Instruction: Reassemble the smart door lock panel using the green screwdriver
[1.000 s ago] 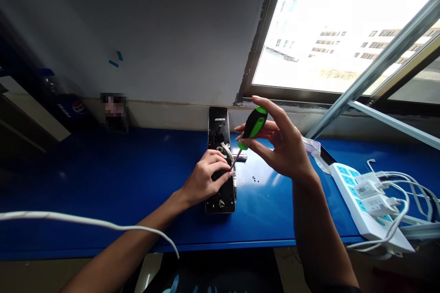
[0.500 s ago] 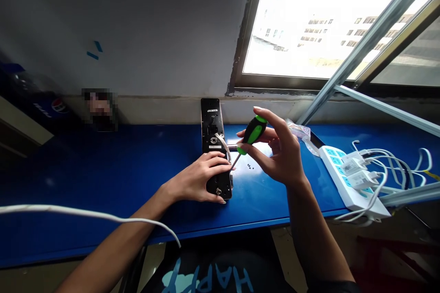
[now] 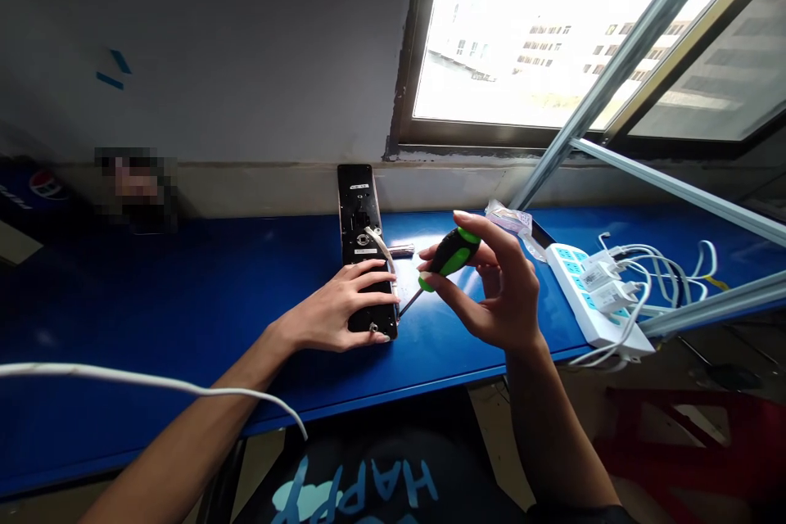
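Firmly, right hand (image 3: 503,291) pinching screwdriver (image 3: 451,254), left (image 3: 332,315) on lock (image 3: 356,201)

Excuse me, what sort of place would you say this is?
Probably a repair or assembly workspace: a blue bench, a power strip with chargers, and a screwdriver beside what looks like an electronic door lock.

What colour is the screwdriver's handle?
The screwdriver handle is black and green, best seen in the head view.
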`<state>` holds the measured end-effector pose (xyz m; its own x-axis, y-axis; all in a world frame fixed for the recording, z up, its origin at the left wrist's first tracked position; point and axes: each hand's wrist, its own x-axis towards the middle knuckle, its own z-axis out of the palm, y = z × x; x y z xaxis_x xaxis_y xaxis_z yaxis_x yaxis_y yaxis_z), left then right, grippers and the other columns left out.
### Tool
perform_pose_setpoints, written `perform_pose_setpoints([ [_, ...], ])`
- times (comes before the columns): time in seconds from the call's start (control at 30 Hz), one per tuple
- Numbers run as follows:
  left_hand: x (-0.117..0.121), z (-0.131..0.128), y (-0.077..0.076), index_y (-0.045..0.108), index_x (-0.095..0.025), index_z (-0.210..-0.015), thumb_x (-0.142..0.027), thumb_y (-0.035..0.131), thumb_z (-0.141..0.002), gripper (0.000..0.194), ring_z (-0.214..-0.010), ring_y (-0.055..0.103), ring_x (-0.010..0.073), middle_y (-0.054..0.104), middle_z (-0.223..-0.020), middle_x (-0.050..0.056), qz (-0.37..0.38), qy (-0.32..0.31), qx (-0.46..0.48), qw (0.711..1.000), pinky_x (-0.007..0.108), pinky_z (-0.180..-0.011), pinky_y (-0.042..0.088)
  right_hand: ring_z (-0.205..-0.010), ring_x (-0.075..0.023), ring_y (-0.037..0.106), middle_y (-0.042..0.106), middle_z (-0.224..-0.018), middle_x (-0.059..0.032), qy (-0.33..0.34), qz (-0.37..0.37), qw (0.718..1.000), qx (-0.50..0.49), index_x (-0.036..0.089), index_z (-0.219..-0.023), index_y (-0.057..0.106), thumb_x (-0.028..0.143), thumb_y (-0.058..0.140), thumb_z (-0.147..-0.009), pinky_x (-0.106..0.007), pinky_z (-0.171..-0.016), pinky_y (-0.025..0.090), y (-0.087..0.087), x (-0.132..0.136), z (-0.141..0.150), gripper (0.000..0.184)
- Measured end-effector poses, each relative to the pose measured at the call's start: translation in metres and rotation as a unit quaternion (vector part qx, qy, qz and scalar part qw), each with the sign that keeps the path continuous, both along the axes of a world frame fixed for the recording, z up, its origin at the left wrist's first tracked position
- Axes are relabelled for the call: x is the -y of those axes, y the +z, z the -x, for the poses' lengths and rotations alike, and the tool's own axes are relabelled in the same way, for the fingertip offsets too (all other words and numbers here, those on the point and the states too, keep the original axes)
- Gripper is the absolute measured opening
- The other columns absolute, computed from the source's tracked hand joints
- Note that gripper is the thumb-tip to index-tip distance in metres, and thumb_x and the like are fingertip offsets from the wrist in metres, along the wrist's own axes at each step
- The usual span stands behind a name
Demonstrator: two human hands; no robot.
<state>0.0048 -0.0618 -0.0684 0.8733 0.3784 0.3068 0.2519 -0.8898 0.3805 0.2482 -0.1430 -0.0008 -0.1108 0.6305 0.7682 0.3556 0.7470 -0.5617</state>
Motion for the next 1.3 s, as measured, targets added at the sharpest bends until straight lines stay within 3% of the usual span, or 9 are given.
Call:
perform_pose_setpoints([
  [0.27, 0.0, -0.004, -0.003, 0.071, -0.032, -0.13, -0.046, 0.079, -0.088, 0.045, -0.153, 0.037, 0.0385, 0.054, -0.157, 0.008, -0.002, 0.002, -0.016, 1.0, 0.057, -0.125, 0.031, -0.1, -0.026, 0.079, 0.076, -0.128, -0.0081, 0.025, -0.053, 0.998, 0.017, 0.031, -0.15, 0.054, 0.003, 0.081, -0.08, -0.042, -0.078, 0.069, -0.01, -0.002, 0.003, 0.08],
  [0.57, 0.002, -0.004, -0.002, 0.073, -0.032, -0.128, -0.04, 0.073, -0.094, 0.035, -0.15, 0.043, 0.0336, 0.057, -0.153, 0.007, 0.01, -0.014, -0.02, 1.0, 0.055, -0.128, 0.027, -0.095, -0.0243, 0.079, 0.079, -0.114, -0.0068, 0.03, -0.076, 0.996, 0.019, 0.028, -0.151, 0.055, 0.002, 0.08, -0.079, -0.04, -0.079, 0.069, -0.019, 0.0, 0.005, 0.08],
  [0.67, 0.003, -0.003, -0.003, 0.072, -0.032, -0.129, -0.039, 0.074, -0.094, 0.036, -0.155, 0.035, 0.0345, 0.054, -0.156, 0.006, 0.009, -0.008, -0.013, 1.0, 0.055, -0.129, 0.027, -0.097, -0.0252, 0.08, 0.079, -0.118, -0.0072, 0.015, -0.068, 0.997, 0.015, 0.03, -0.15, 0.054, 0.003, 0.081, -0.079, -0.042, -0.083, 0.069, -0.02, 0.002, 0.003, 0.081],
  [0.77, 0.008, -0.003, -0.007, 0.067, -0.037, -0.138, -0.045, 0.082, -0.086, 0.054, -0.163, 0.01, 0.0437, 0.034, -0.171, 0.003, -0.01, 0.057, 0.004, 0.998, 0.067, -0.13, 0.015, -0.097, -0.0254, 0.08, 0.079, -0.116, -0.0068, 0.005, -0.067, 0.998, 0.008, 0.03, -0.15, 0.055, 0.001, 0.082, -0.078, -0.042, -0.084, 0.069, -0.021, 0.004, 0.001, 0.082],
  [0.83, 0.014, -0.003, -0.011, 0.056, -0.041, -0.15, -0.055, 0.089, -0.076, 0.082, -0.16, -0.009, 0.054, 0.004, -0.179, -0.001, 0.004, 0.157, 0.017, 0.988, 0.08, -0.125, 0.008, -0.094, -0.025, 0.08, 0.08, -0.111, -0.006, 0.003, -0.067, 0.998, 0.005, 0.028, -0.149, 0.056, -0.001, 0.081, -0.077, -0.042, -0.082, 0.069, -0.021, 0.004, -0.001, 0.082],
  [0.87, 0.018, -0.003, -0.014, 0.048, -0.043, -0.156, -0.059, 0.09, -0.071, 0.096, -0.158, -0.013, 0.0573, -0.012, -0.178, -0.002, 0.032, 0.204, 0.022, 0.978, 0.082, -0.122, 0.011, -0.092, -0.0248, 0.08, 0.079, -0.109, -0.0058, 0.003, -0.067, 0.998, 0.004, 0.028, -0.149, 0.056, -0.001, 0.081, -0.077, -0.042, -0.081, 0.069, -0.021, 0.004, -0.001, 0.082],
  [0.97, 0.028, -0.005, -0.023, 0.029, -0.042, -0.165, -0.057, 0.089, -0.073, 0.11, -0.16, 0.009, 0.0528, -0.035, -0.171, -0.002, 0.155, 0.237, 0.054, 0.958, 0.068, -0.124, 0.035, -0.09, -0.025, 0.08, 0.079, -0.106, -0.0052, -0.008, -0.074, 0.997, -0.002, 0.028, -0.15, 0.055, -0.002, 0.082, -0.076, -0.043, -0.081, 0.069, -0.022, 0.004, -0.002, 0.084],
  [1.07, 0.035, -0.007, -0.027, 0.036, -0.039, -0.162, -0.05, 0.087, -0.079, 0.098, -0.161, 0.021, 0.044, -0.034, -0.172, -0.003, 0.202, 0.224, 0.093, 0.949, 0.054, -0.127, 0.038, -0.091, -0.026, 0.08, 0.079, -0.107, -0.0053, -0.023, -0.081, 0.996, -0.011, 0.028, -0.149, 0.055, -0.002, 0.082, -0.075, -0.044, -0.082, 0.069, -0.024, 0.005, -0.001, 0.085],
  [1.3, 0.039, -0.01, -0.023, 0.061, -0.035, -0.144, -0.038, 0.077, -0.091, 0.055, -0.162, 0.018, 0.0391, -0.027, -0.174, -0.008, 0.217, 0.173, 0.084, 0.957, 0.048, -0.13, 0.034, -0.092, -0.0244, 0.08, 0.079, -0.109, -0.0063, -0.006, -0.087, 0.996, 0.001, 0.026, -0.149, 0.055, -0.003, 0.081, -0.076, -0.042, -0.081, 0.07, -0.025, 0.006, 0.001, 0.083],
])
